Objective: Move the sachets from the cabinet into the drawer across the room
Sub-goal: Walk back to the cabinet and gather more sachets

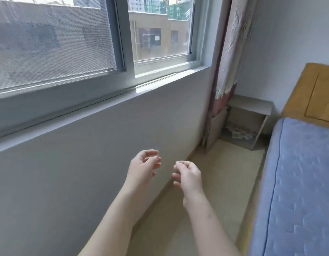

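— Fingers (156, 165)?
— Loosely curled on left hand (144, 166) and right hand (189, 175), holding nothing, apart above the floor (215, 159).
— Sachets (240, 134)?
— Blurred, on the cabinet (252, 105) lower shelf, far corner, between curtain (228, 52) and bed (298, 182).

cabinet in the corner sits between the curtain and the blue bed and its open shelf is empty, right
Not empty. The head view shows the cabinet between the curtain and the blue bed, but small pale items, too blurred to identify, lie on its open shelf.
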The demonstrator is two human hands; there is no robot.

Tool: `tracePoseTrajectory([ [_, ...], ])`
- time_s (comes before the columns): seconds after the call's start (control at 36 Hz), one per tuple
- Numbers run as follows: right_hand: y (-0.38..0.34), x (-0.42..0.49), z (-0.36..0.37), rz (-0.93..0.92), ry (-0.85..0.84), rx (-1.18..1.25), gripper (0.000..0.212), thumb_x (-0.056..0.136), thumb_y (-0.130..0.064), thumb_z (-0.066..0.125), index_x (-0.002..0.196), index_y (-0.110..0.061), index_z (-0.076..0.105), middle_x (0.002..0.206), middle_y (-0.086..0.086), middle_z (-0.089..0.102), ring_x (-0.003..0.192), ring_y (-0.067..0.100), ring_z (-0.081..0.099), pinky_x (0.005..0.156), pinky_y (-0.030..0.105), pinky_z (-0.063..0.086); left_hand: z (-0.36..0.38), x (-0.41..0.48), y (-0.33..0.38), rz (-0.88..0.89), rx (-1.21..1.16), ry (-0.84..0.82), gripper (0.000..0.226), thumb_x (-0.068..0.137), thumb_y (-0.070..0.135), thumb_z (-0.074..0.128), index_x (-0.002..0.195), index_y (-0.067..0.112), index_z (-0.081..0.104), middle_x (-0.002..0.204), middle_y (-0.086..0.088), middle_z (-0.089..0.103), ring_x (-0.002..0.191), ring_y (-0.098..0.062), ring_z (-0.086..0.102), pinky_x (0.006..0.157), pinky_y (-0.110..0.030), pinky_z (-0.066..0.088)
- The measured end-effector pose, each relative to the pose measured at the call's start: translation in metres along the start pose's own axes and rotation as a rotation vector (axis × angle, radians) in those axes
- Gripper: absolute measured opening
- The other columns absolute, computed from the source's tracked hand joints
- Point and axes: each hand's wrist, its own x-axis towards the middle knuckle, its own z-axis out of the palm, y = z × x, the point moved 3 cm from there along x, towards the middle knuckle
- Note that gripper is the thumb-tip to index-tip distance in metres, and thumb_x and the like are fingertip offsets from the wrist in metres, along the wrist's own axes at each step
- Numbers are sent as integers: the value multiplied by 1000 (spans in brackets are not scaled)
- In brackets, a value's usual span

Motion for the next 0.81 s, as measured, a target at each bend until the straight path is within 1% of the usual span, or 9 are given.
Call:
tracePoseTrajectory([
  [0.22, -19, 161, -17, 4, 176, 1, 11, 93, -15, 51, 83, -18, 54, 90, 1, 55, 73, 13, 51, 64, 24, 41, 86, 163, -12, -63, 16, -170, 15, 90, 11, 56, 96, 23, 62, 100, -2, 65, 86, -10, 63, 83, -29, 48],
  [0.33, -32, 247, -22, 33, 243, 7, 9, 93, -15, 50, 85, -18, 53, 91, 1, 54, 73, 12, 50, 65, 24, 41, 129, 250, -15, -77, 39, -256, 15, 90, 12, 56, 99, 23, 62, 102, -1, 65, 88, -8, 63, 77, -23, 48],
  [0.39, -46, 288, -25, 48, 276, -6, 10, 93, -15, 50, 84, -18, 53, 88, 0, 54, 73, 12, 50, 65, 23, 41, 151, 292, -12, -83, 62, -281, 16, 91, 11, 55, 98, 24, 62, 102, -1, 66, 87, -7, 63, 74, -21, 48],
  [0.47, -68, 345, -38, 40, 347, -23, 11, 92, -16, 51, 82, -19, 54, 81, -2, 53, 73, 13, 50, 64, 24, 41, 192, 350, -7, -100, 82, -334, 17, 91, 10, 54, 94, 25, 61, 100, -1, 66, 85, -7, 62, 71, -21, 47],
  [0.56, -77, 391, -58, 67, 426, -25, 10, 91, -18, 52, 82, -20, 56, 78, -4, 55, 72, 14, 51, 65, 25, 42, 236, 395, -7, -140, 109, -401, 17, 92, 11, 53, 93, 25, 60, 95, 2, 65, 81, -7, 61, 67, -19, 45],
  [0.69, -82, 471, -101, 120, 563, 23, 10, 91, -17, 52, 82, -19, 55, 78, -3, 54, 71, 13, 51, 62, 24, 42, 310, 468, -18, -198, 164, -479, 16, 92, 10, 51, 92, 24, 60, 94, 1, 65, 80, -8, 61, 71, -21, 46],
  [0.81, -83, 524, -121, 153, 573, 32, 10, 91, -17, 52, 83, -20, 55, 80, -3, 55, 73, 13, 52, 62, 24, 42, 356, 512, -26, -213, 186, -518, 16, 92, 8, 52, 91, 22, 60, 90, 2, 64, 76, -9, 60, 73, -23, 46],
])
